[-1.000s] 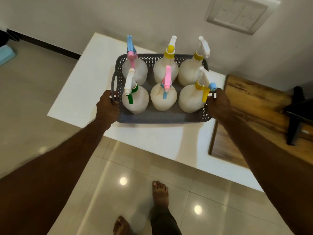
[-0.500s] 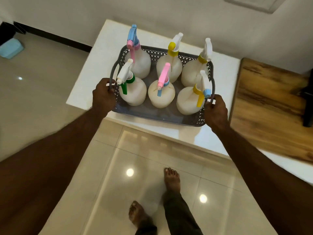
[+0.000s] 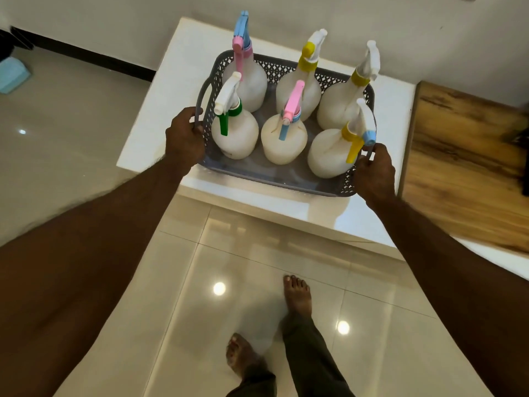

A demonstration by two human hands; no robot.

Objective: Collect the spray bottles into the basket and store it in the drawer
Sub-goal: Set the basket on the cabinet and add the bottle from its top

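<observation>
A grey perforated basket (image 3: 274, 179) hangs over the front edge of the white table, holding several upright white spray bottles. A green-trigger bottle (image 3: 234, 133), a pink-trigger bottle (image 3: 284, 141) and a yellow-trigger bottle (image 3: 329, 156) stand in the front row. Three more stand behind. My left hand (image 3: 184, 138) grips the basket's left handle. My right hand (image 3: 373, 173) grips the right handle. No drawer is in view.
The white table (image 3: 160, 130) stands against the wall. A wooden surface (image 3: 463, 167) adjoins it on the right. Glossy floor tiles (image 3: 252, 282) and my bare feet lie below. A light blue object (image 3: 13, 75) sits on the floor at far left.
The basket has been drawn toward me, from resting on the table to overhanging its front edge. My feet have stepped back.
</observation>
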